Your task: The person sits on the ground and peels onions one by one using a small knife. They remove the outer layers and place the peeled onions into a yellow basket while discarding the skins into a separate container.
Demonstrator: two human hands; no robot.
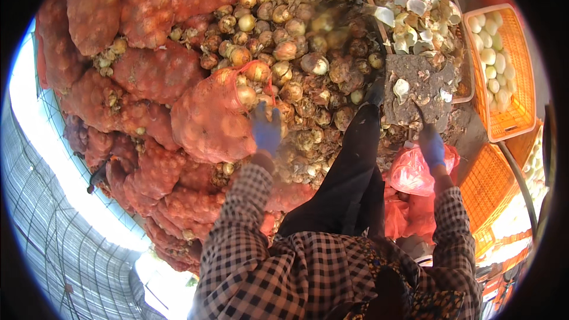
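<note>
My left hand point(266, 131), in a blue glove, reaches over the mouth of a red mesh sack of onions point(213, 120). Its fingers are stretched out close to the onions, and no object shows in its grasp. In a blue glove too, my right hand point(431, 146) grips a knife, whose dark curved blade point(418, 112) points toward a dirt-caked board point(411, 80). On that board lie a pale piece of onion point(401, 89) and scraps of skin. Unpeeled onions point(306, 106) are heaped between the sack and my dark-trousered leg.
Full red mesh sacks point(146, 75) are piled at the left. A crate of onion skins point(413, 9) stands beyond the board. To its right, an orange plastic crate point(518, 93) holds peeled onions point(493, 62). Pink plastic bags point(411, 171) lie below my right hand, beside another orange crate point(486, 186).
</note>
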